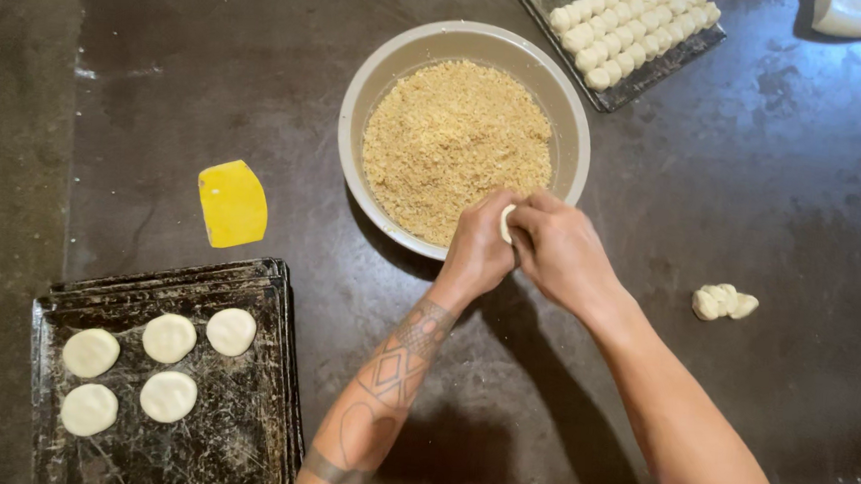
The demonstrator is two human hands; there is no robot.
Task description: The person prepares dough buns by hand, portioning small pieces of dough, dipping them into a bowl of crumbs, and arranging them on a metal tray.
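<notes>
My left hand (477, 246) and my right hand (560, 251) meet over the near rim of a grey bowl (359, 101). Together they pinch a small piece of white dough (506, 222), mostly hidden between the fingers. The bowl is filled with tan crumbly filling (455, 145). My left forearm carries dark tattoos.
A stack of dark baking trays (244, 429) at the lower left bears several flat round dough discs (168, 338). A yellow scraper (232, 203) lies left of the bowl. Another tray (645, 81) of small dough pieces sits at the top right. Loose dough lumps (724, 303) lie to my right.
</notes>
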